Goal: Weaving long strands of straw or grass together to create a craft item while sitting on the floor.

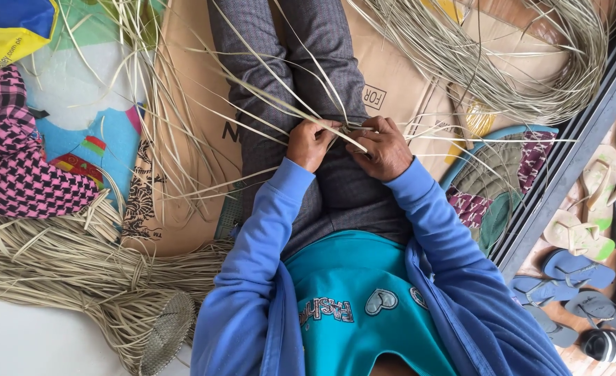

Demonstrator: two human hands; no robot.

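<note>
on flattened cardboard (182,83) on the floor, left hand (311,143) and right hand (385,147) pinch crossing palm strips (266,94) with closed fingers over the lap, keeping them taut

You're working in soft, even daylight; nothing is dim, and no hard shadows fall anywhere; only faint shading sits under your left hand (313,143) and right hand (385,147) and in the folds of your blue sleeves (252,278); the white floor (22,341) at near left is the brightest patch, close to washed out; focus is sharp across the middle; the pale straw strips (182,104) look slightly soft toward the far edge; straight lines bow mildly at the right edge.
</note>
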